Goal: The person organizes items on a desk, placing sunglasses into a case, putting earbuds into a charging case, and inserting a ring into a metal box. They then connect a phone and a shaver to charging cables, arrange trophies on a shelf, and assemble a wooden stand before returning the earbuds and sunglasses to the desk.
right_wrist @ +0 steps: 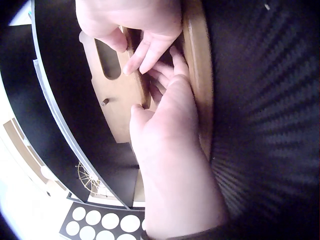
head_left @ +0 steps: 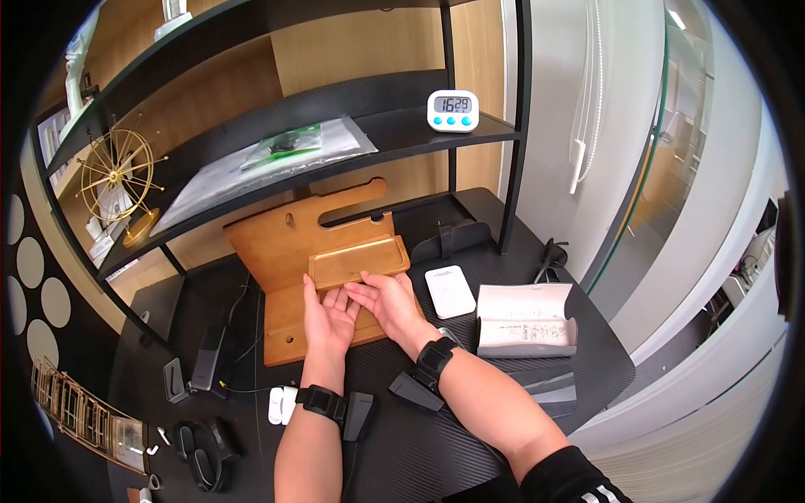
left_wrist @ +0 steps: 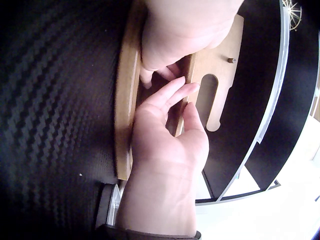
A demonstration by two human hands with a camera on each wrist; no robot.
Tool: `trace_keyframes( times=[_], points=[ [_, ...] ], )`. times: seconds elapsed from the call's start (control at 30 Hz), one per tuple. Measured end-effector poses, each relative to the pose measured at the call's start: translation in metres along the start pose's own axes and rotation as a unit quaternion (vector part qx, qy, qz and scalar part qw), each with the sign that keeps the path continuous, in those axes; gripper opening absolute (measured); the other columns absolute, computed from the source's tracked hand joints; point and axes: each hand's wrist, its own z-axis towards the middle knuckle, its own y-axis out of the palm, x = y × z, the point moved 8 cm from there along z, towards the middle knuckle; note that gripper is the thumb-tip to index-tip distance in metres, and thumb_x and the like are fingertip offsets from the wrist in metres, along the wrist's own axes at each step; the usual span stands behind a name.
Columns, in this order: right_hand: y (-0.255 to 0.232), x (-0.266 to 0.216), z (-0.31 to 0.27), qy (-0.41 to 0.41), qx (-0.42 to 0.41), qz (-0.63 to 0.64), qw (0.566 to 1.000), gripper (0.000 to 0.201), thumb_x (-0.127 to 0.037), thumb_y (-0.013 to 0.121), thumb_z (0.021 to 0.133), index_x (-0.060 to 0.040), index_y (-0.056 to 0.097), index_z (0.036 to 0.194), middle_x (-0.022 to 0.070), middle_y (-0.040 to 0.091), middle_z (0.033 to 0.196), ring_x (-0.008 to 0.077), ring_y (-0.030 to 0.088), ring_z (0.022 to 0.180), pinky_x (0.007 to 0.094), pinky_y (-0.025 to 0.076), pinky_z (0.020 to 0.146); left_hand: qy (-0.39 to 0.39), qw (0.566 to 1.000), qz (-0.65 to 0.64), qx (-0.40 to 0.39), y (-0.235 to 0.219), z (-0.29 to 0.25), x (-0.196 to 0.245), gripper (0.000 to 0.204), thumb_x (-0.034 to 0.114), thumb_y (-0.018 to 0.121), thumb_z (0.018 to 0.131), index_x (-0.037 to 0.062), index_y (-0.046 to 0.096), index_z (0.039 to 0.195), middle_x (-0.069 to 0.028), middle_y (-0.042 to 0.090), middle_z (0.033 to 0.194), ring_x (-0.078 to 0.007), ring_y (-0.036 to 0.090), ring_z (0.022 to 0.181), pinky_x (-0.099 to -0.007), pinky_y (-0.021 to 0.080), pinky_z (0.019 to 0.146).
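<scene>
A brown wooden desk organizer (head_left: 268,239) leans on the desk in the head view, with a peg and a long slot in its back panel. Its shallow wooden tray (head_left: 356,261) juts out in front. At the tray's left end my left hand (head_left: 329,323) is palm up, thumb at the edge and fingers beneath. My right hand (head_left: 390,303) grips the front edge nearer the right end, thumb and fingertips pressed to the wood. In the right wrist view, the left thumb (right_wrist: 138,112) lies against the tray edge. Parts of both hands' fingers are hidden under the tray.
Right of the organizer lie a white power bank (head_left: 450,292), an open glasses case (head_left: 527,323) and a black strap (head_left: 453,241). A white earbud case (head_left: 282,405) and black headphones (head_left: 204,453) sit front left. The shelf (head_left: 394,134) overhead carries a timer (head_left: 454,112).
</scene>
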Motion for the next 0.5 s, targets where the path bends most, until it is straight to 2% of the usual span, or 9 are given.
trace_keyframes(
  times=[0.2,0.5],
  points=[
    [0.0037,0.0030,0.0022,-0.007,-0.020,-0.043,0.999,0.022,-0.003,0.053,0.086,0.0079,0.049,0.105,0.0176,0.060,0.096,0.0247,0.065,0.083,0.0310,0.056,0.071,-0.004,1.000,-0.004,0.004,-0.0034,0.0031,-0.0012,0.055,0.051,0.046,0.091,0.0114,0.037,0.127,-0.0122,0.052,0.117,-0.0238,0.051,0.110,-0.0403,0.041,0.096],
    [0.0016,0.0049,0.0029,0.007,-0.012,-0.034,0.999,0.022,-0.004,0.052,0.087,0.0073,0.049,0.106,0.0181,0.060,0.096,0.0251,0.065,0.083,0.0310,0.056,0.071,-0.008,1.000,-0.003,0.003,-0.0048,0.0039,-0.0018,0.052,0.050,0.046,0.091,0.0110,0.040,0.125,-0.0120,0.051,0.119,-0.0237,0.051,0.110,-0.0402,0.041,0.097]
  ],
)
